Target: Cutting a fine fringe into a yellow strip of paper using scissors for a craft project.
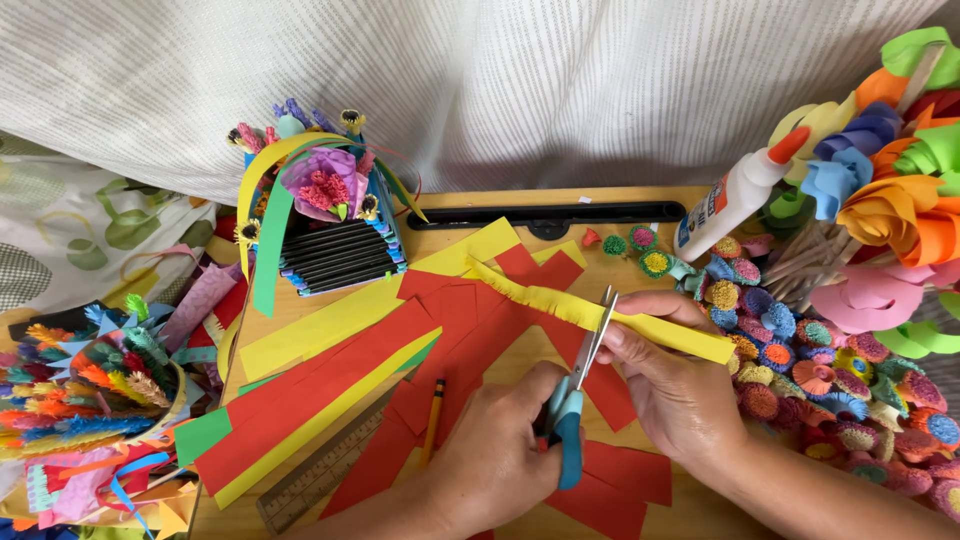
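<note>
Left hand (495, 455) grips the scissors (580, 395), blades at the strip (600, 315) edge — right hand (675, 385) pinches it; clutter crowds both sides.

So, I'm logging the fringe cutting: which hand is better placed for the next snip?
Probably left: the left hand grips the blue scissors, blades at the yellow strip, while the right hand only holds that strip.
</note>
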